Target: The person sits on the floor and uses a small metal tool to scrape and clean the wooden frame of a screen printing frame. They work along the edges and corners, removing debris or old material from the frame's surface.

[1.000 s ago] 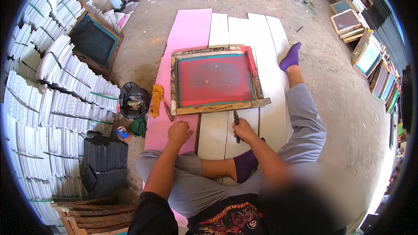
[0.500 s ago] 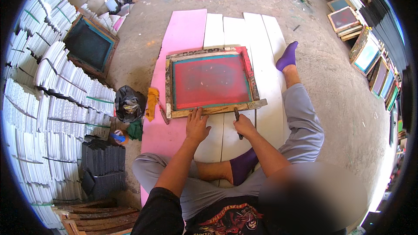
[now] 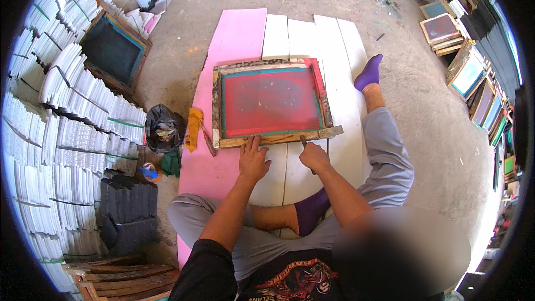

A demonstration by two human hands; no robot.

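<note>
Head view showed pink and white boards [image 3: 237, 39] beneath a wood-framed printing screen [image 3: 271, 100], presumably for flat support. The left hand [image 3: 254, 160] lay fingers apart on its near rail [image 3: 285, 137], apparently steadying it; the right hand [image 3: 315, 158] clenched a dark tool [image 3: 304, 141].

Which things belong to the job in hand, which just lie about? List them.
In the job:
red framed screen, partly on white boards
left grip, touching it
right grip, holding a dark tool

Apparently lying about:
orange cloth
black bag
bundled white sheets
dark screen at left
</note>
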